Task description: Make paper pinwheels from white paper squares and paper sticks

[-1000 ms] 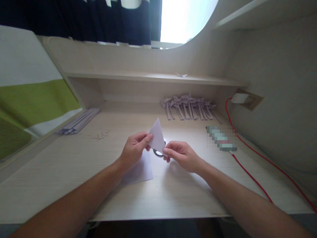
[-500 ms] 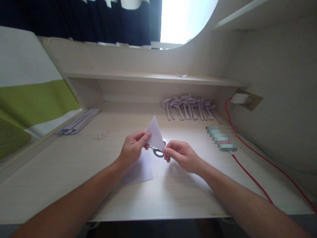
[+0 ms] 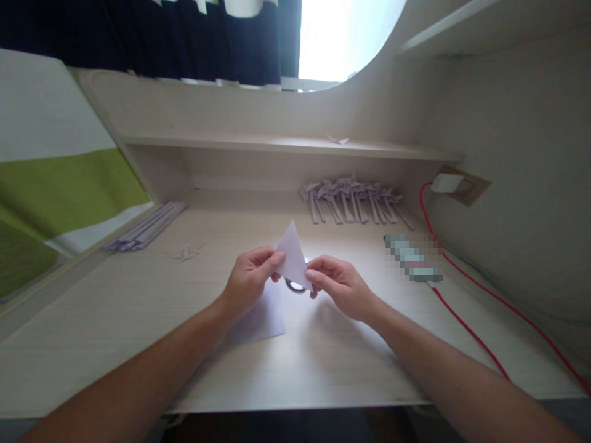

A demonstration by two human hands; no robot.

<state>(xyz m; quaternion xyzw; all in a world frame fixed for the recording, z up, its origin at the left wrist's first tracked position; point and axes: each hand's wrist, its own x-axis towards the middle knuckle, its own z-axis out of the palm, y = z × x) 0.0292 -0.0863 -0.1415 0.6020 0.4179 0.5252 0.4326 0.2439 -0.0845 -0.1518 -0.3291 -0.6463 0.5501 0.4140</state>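
A white paper triangle [image 3: 292, 255] stands point up above the middle of the desk. My left hand [image 3: 249, 280] pinches its left edge with thumb and fingers. My right hand [image 3: 339, 286] pinches its lower right corner. Just behind the paper, on the desk, lies a pair of scissors [image 3: 293, 285]; only one dark handle ring shows. A flat white sheet [image 3: 261, 317] lies on the desk under my left wrist.
Several folded pale paper pieces [image 3: 353, 197] lie in a row at the back right. A stack of paper strips [image 3: 148, 226] lies at the left. A red cable [image 3: 466, 295] runs from a wall plug [image 3: 447, 182] along the right side. A small paper piece [image 3: 338, 140] sits on the shelf.
The paper triangle has dropped slightly and my right hand has moved closer onto its corner, so the paper covers more of the scissors. My left hand has stayed where it was.
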